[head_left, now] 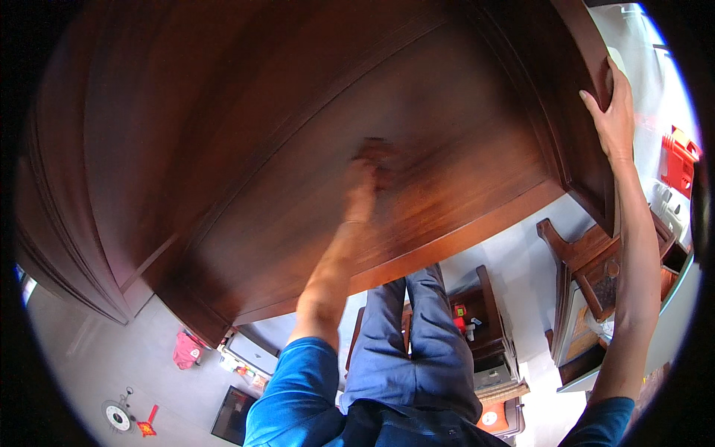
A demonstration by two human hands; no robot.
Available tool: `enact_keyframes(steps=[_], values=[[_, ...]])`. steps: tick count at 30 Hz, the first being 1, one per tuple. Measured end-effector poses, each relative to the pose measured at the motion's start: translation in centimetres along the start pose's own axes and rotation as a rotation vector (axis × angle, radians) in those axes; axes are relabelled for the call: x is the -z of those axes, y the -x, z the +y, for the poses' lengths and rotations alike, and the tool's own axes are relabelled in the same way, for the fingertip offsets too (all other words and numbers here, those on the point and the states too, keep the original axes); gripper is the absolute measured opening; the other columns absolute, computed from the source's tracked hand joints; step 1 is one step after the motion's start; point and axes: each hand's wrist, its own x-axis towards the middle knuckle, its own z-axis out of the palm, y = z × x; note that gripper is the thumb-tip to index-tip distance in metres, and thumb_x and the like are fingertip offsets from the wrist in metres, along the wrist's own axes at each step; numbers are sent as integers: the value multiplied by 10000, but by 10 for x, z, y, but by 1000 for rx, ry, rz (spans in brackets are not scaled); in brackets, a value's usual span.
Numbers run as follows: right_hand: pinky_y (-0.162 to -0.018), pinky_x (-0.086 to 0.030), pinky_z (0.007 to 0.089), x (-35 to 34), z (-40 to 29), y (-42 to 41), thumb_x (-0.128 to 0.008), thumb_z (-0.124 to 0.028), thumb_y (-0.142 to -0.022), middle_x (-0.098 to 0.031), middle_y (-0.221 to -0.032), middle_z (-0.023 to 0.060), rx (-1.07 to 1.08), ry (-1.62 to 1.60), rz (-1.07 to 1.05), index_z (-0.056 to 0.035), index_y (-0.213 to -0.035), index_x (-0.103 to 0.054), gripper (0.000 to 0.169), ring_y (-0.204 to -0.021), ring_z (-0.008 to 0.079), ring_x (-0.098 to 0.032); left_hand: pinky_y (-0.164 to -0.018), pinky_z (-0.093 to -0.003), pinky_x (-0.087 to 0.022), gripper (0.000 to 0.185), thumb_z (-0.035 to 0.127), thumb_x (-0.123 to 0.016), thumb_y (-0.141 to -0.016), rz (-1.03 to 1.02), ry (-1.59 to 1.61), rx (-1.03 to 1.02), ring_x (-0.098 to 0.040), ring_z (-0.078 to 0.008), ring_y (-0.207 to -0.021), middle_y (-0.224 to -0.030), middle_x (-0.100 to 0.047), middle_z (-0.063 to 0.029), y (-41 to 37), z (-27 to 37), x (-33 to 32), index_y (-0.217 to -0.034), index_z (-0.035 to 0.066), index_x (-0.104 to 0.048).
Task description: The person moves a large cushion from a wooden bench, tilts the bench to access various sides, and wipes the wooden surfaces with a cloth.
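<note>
A large dark-brown wooden cabinet fills the upper part of the head view, its polished panel framed by moulded strips. My left hand reaches over the middle of that panel. It is blurred, so its fingers, anything in them and contact with the wood are unclear. At the right, my right hand grips the cabinet's side edge. Its thumb lies on the near face of the edge and the fingers go around the outer side, partly hidden.
Below the cabinet's lower edge are my legs. Behind them stands dark wooden furniture with small items on it. More wooden furniture is under my right forearm. Red plastic shows far right. At lower left are a round clock and a black screen.
</note>
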Motion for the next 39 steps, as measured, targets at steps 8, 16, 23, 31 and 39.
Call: enact_keyframes(steps=[8,16,23,31,39], values=[[-1126,-381,411,-10,-8,-11,-761,-328,-838,-489,-1438,169,65,-38,1,-81,-1484,-393,784,-1305,349,-498,-1077,-468,-380,446,164,-579,-955,512,250,1093,-528,-367,-1220,-1344,-548,-231,-35,-312,59,-1337,-58,-513],[-1128,-371,432,8,-24,-12,-786,-299,-799,-490,-1414,193,15,-58,-23,-86,-1466,-409,795,-1310,371,-474,-1183,-477,-276,646,50,-612,-880,591,55,69,-316,-399,-1426,-1570,-287,-233,-173,28,7,-1468,-37,-359],[-1078,-402,458,10,-20,-8,-805,-334,-761,-492,-1386,179,-3,-57,-3,-131,-1469,-412,836,-1270,375,-489,-1139,-506,-360,591,98,-552,-976,156,-47,-395,-426,-357,-1382,-1618,-290,-115,-288,160,44,-1525,78,-335],[-1052,-419,440,9,-21,-4,-843,-342,-718,-479,-1368,130,-41,-4,5,-156,-1467,-420,880,-1226,331,-505,-1172,-457,-320,605,116,-526,-995,108,273,-170,-408,-374,-1400,-1580,-338,-188,-329,280,34,-1548,62,-285],[-1024,-424,436,10,-30,-9,-852,-326,-706,-481,-1359,122,-75,-24,-35,-162,-1469,-415,895,-1204,323,-506,-991,-362,-444,305,179,-431,-995,-258,718,-590,-552,-257,-1169,-1288,-568,-155,-94,322,-98,-1245,65,-564]])
